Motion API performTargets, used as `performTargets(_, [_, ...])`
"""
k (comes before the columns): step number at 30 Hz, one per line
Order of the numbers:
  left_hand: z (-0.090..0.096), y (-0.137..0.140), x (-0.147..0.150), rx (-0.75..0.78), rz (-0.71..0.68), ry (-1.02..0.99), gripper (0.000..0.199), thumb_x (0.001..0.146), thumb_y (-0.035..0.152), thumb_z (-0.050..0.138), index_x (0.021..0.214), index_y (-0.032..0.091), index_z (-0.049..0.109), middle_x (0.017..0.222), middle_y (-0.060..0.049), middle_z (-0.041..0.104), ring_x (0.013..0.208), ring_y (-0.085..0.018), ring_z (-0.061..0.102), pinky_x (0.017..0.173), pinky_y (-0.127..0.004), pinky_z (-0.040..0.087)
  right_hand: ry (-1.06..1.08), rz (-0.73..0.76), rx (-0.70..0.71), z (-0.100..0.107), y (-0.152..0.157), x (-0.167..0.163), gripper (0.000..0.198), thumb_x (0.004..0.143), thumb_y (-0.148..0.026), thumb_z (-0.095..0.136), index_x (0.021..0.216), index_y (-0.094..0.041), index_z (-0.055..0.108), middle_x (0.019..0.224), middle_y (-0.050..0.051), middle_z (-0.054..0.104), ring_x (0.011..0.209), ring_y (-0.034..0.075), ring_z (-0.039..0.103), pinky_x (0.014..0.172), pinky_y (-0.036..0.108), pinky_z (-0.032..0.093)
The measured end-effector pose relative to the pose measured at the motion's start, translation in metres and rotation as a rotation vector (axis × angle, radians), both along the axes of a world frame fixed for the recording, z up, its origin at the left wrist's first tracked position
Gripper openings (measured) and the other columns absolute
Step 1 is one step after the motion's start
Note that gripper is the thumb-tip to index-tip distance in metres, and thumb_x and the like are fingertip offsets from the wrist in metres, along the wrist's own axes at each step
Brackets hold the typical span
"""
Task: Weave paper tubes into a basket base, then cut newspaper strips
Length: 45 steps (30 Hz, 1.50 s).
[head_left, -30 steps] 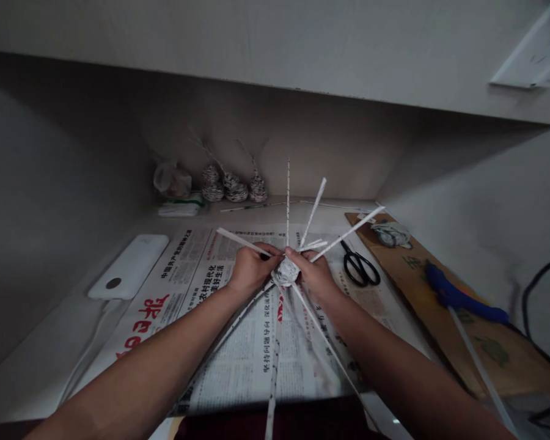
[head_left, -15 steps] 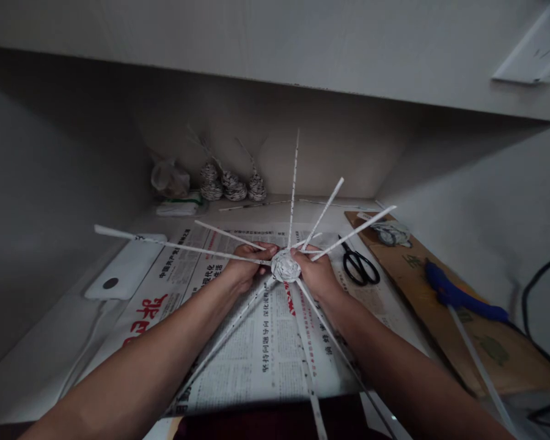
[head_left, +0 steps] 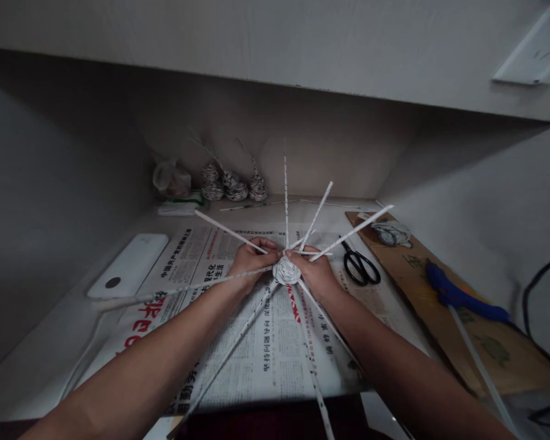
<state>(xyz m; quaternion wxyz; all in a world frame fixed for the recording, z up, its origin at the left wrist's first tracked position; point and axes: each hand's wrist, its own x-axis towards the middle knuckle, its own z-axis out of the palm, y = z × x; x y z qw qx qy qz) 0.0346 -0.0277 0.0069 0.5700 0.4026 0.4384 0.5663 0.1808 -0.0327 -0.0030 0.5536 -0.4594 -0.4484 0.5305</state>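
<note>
Between my hands is a small round woven piece [head_left: 286, 270] of rolled newspaper, with several long paper rods fanning out from it. My left hand [head_left: 253, 261] closes on its left edge, thumb and fingers pinching where a paper rod [head_left: 229, 228] leaves the weave. One long rod [head_left: 174, 288] slants down to the left across my left wrist. My right hand [head_left: 312, 269] grips the right edge, thumb on the rim, with other rods [head_left: 352, 232] sticking out past the fingers. The undersides of the fingers are hidden.
Newspaper sheets [head_left: 242, 360] cover the table. Black scissors [head_left: 361, 263] lie right of my hands, and a blue glue gun [head_left: 462, 296] rests on cardboard [head_left: 412, 287]. A white power bank [head_left: 131, 263] lies left. Several woven paper gourds [head_left: 234, 186] stand at the back.
The long left rod has swung down from above the power bank to across my left wrist. The upright rods have shifted slightly left. Both hands keep their hold on the woven piece.
</note>
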Motion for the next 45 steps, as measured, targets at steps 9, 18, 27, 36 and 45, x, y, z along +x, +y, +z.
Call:
performTargets(9, [0.001, -0.002, 0.0, 0.079, -0.035, 0.05, 0.035, 0.052, 0.031, 0.088, 0.075, 0.015, 0.066, 0.066, 0.0, 0.064, 0.057, -0.011, 0.055, 0.057, -0.025, 0.042, 0.119, 0.015, -0.074, 0.002, 0.001, -0.002, 0.031, 0.056, -0.037, 0.085, 0.072, -0.016, 0.069, 0.062, 0.0, 0.066, 0.058, 0.016, 0.058, 0.058, 0.03, 0.045])
performTargets(18, [-0.003, 0.001, 0.0, 0.185, 0.047, 0.213, 0.022, 0.057, 0.022, 0.081, 0.069, 0.017, 0.063, 0.064, 0.002, 0.06, 0.059, -0.011, 0.053, 0.057, -0.023, 0.04, 0.046, -0.008, -0.03, -0.001, 0.002, -0.002, 0.027, 0.059, -0.036, 0.083, 0.072, -0.016, 0.072, 0.063, 0.001, 0.067, 0.058, 0.015, 0.057, 0.058, 0.029, 0.044])
performTargets(27, [0.009, 0.005, -0.022, -0.051, -0.358, 0.032, 0.056, 0.053, 0.023, 0.09, 0.104, 0.014, 0.068, 0.086, -0.007, 0.072, 0.063, -0.014, 0.063, 0.051, -0.023, 0.043, 0.011, -0.04, -0.04, -0.005, 0.008, 0.004, 0.029, 0.056, -0.036, 0.081, 0.073, -0.016, 0.067, 0.061, 0.0, 0.065, 0.054, 0.015, 0.057, 0.056, 0.029, 0.045])
performTargets(36, [-0.003, 0.015, -0.026, -0.179, -0.318, 0.014, 0.042, 0.056, 0.028, 0.089, 0.09, 0.011, 0.071, 0.071, -0.003, 0.069, 0.053, -0.009, 0.059, 0.038, -0.016, 0.031, -0.252, 0.031, 0.059, -0.003, 0.006, 0.005, 0.023, 0.065, -0.038, 0.071, 0.074, -0.018, 0.065, 0.058, -0.003, 0.062, 0.051, 0.013, 0.053, 0.051, 0.026, 0.041])
performTargets(45, [0.0, 0.008, -0.016, -0.072, -0.267, 0.143, 0.051, 0.036, 0.028, 0.096, 0.075, 0.012, 0.066, 0.057, 0.0, 0.066, 0.049, -0.011, 0.057, 0.046, -0.021, 0.042, -0.319, 0.131, 0.07, 0.001, 0.002, 0.007, 0.022, 0.066, -0.037, 0.069, 0.075, -0.017, 0.066, 0.062, -0.001, 0.063, 0.055, 0.014, 0.055, 0.053, 0.026, 0.041])
